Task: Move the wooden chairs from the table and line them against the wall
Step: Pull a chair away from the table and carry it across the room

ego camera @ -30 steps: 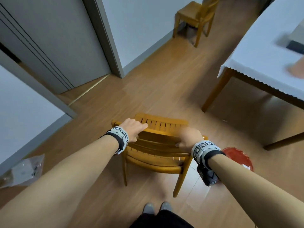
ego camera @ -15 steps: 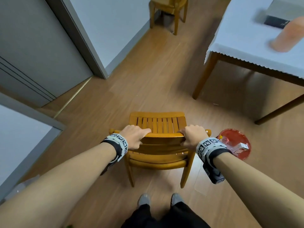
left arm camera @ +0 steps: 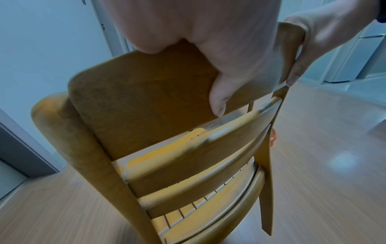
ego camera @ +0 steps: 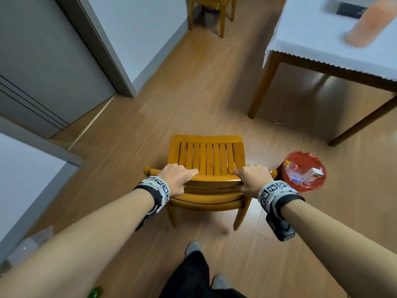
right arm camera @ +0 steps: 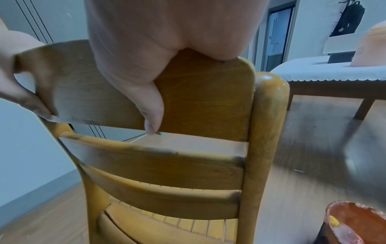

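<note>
A wooden chair with a slatted seat stands on the floor in front of me, its back toward me. My left hand grips the left end of its top rail, thumb on the near face. My right hand grips the right end of the same rail, its thumb curled down the near side. A second wooden chair stands against the wall at the far end. The table with a white cloth is at the upper right.
A red bin with rubbish stands just right of the chair. A grey door and its frame are on the left, with pale walls either side. A plastic bag lies by the left wall. My feet are behind the chair.
The chair has swung round with both hands on its rail, from angled toward the left wall to squarely ahead. The bin and table now sit closer on the right.
</note>
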